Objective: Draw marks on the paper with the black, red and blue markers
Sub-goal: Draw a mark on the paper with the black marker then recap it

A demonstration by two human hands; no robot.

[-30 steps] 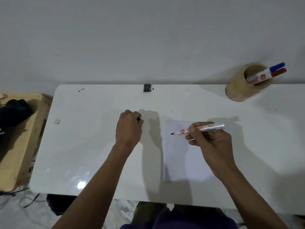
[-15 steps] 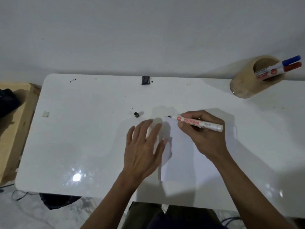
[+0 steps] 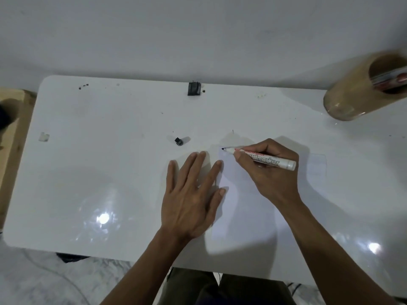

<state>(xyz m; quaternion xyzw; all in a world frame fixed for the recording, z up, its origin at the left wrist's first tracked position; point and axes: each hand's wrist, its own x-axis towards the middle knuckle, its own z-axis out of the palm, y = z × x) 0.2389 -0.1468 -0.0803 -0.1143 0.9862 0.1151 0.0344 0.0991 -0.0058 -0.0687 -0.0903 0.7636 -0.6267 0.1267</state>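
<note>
A white sheet of paper (image 3: 242, 208) lies on the white table (image 3: 110, 164). My right hand (image 3: 271, 175) grips an uncapped black marker (image 3: 264, 159), its dark tip touching the paper's top left corner. My left hand (image 3: 191, 199) lies flat with fingers spread, on the table at the paper's left edge. The marker's black cap (image 3: 179, 141) lies on the table beyond my left hand. A tan holder (image 3: 356, 93) at the far right holds other markers (image 3: 389, 79), blurred and cut off by the frame edge.
A small black clip (image 3: 194, 88) sits at the table's far edge by the wall. A scrap of tape (image 3: 44, 136) lies near the left side. A wooden box (image 3: 11, 137) stands left of the table. Cables lie on the floor below.
My left hand set the cap down, opened and moved right to press flat by the paper. My right hand turned the marker and brought its tip down to the paper's top left corner.
</note>
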